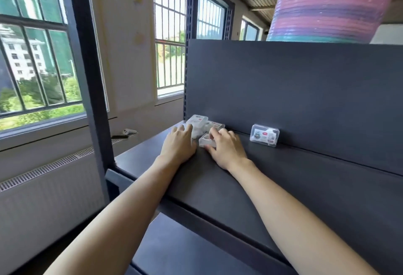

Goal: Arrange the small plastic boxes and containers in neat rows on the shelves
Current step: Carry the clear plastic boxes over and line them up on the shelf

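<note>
Dark shelf (305,176) is carrying clear boxes (197,122) clustered at its back-left corner. Left hand (178,141) is resting flat against them, right hand (226,148) is pinching a small box (206,141); another box (264,135) is leaning against the back panel, well apart.

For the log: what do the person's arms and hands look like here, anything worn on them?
Both forearms are bare as far up as the view shows, with no sleeves visible. The left hand and right hand wear no gloves, and no watch, bracelet or ring is visible on the wrists or on the fingers that show. No markings are visible.
</note>
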A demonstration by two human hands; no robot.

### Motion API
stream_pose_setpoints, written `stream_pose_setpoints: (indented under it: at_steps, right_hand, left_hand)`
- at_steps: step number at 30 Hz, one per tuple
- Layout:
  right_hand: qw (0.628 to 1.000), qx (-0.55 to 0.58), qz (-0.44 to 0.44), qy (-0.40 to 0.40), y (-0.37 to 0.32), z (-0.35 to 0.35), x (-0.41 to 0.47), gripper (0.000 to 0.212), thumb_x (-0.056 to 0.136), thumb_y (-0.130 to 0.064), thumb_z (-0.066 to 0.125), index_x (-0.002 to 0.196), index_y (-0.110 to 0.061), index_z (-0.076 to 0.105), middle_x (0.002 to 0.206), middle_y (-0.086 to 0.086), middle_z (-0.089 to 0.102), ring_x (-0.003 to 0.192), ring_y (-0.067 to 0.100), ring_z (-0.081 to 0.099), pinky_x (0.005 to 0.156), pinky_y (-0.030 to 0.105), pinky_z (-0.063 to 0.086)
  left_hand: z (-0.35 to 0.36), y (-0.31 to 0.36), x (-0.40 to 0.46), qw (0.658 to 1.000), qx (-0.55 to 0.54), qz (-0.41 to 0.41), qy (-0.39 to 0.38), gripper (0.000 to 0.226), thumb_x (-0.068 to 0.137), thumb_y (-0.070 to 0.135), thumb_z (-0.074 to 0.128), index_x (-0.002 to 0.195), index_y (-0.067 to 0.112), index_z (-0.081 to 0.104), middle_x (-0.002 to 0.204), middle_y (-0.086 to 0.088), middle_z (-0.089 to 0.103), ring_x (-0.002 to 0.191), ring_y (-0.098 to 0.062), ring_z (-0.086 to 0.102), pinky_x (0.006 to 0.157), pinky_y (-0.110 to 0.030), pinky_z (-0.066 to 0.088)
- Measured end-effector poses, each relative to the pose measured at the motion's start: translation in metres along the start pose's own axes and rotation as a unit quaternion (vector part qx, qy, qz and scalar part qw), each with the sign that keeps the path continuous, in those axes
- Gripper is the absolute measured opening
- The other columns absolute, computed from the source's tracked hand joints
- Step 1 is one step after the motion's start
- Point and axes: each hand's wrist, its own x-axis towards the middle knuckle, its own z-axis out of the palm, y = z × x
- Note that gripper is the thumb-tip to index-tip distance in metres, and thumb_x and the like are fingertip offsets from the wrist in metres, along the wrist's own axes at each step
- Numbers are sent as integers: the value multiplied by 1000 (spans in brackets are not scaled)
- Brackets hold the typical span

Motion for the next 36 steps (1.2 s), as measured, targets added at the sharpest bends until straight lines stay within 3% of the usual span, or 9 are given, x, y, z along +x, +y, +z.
stream_pose_setpoints:
  at_steps: [5, 10, 15, 18, 22, 27, 32, 36]
  right_hand:
    - [999, 24, 9, -24, -1, -12, -11, 36, 99, -48, 51, 128, -32, 63, 119, 5, 60, 116, 30, 52, 103, 40, 38]
    - [998, 24, 51, -40, 1, -37, -45, 38, 99, -52, 52, 130, -32, 62, 120, 8, 57, 119, 30, 50, 98, 37, 42]
    - [995, -6, 98, -29, 10, -60, -93, 38, 98, -50, 55, 130, -31, 60, 122, 7, 54, 120, 29, 50, 96, 35, 41]
    - [991, -32, 126, -29, 15, -72, -119, 39, 96, -48, 58, 127, -24, 59, 122, 9, 55, 119, 31, 50, 96, 37, 41]
    - [982, -55, 180, -25, 22, -97, -166, 39, 96, -44, 58, 128, -22, 56, 124, 11, 56, 118, 33, 51, 98, 37, 40]
    - [965, -99, 243, -13, 30, -128, -233, 38, 97, -38, 57, 130, -21, 54, 122, 12, 59, 117, 34, 52, 97, 37, 40]
    - [953, -135, 272, 4, 40, -165, -303, 39, 98, -41, 56, 133, -24, 51, 125, 5, 55, 118, 27, 48, 98, 36, 40]
    - [944, -173, 277, 44, 53, -193, -357, 38, 97, -42, 56, 130, -24, 54, 125, 1, 55, 116, 25, 48, 100, 33, 38]
  left_hand:
    - [-4, 2, -3, 995, -88, 29, -27, 20, 84, 27, 57, 92, 13, 45, 108, -11, 57, 106, -32, 50, 80, -42, 48]
    - [-7, 11, -12, 985, -148, 77, -47, 42, 74, 45, 53, 102, 16, 65, 107, -13, 63, 108, -36, 50, 93, -41, 44]
    - [-11, 46, -22, 971, -168, 136, -98, 36, 71, 50, 56, 86, 17, 61, 87, -3, 67, 91, -30, 58, 77, -32, 42]
    - [-20, 65, -25, 964, -162, 173, -123, 41, 66, 53, 63, 96, 26, 58, 95, -1, 66, 91, -29, 61, 78, -38, 50]
    - [-34, 107, -45, 934, -216, 236, -158, 63, 58, 49, 59, 114, 20, 63, 112, -5, 65, 101, -27, 61, 83, -33, 50]
    - [-40, 160, -70, 898, -263, 300, -186, 49, 58, 59, 54, 92, 23, 58, 96, 0, 62, 91, -22, 59, 79, -33, 48]
    - [-52, 211, -100, 879, -269, 353, -175, 42, 76, 35, 68, 113, 17, 62, 101, -7, 62, 94, -26, 60, 80, -31, 48]
    - [-66, 258, -123, 868, -245, 393, -182, 54, 66, 45, 56, 113, 22, 61, 101, -4, 62, 96, -28, 60, 82, -32, 49]
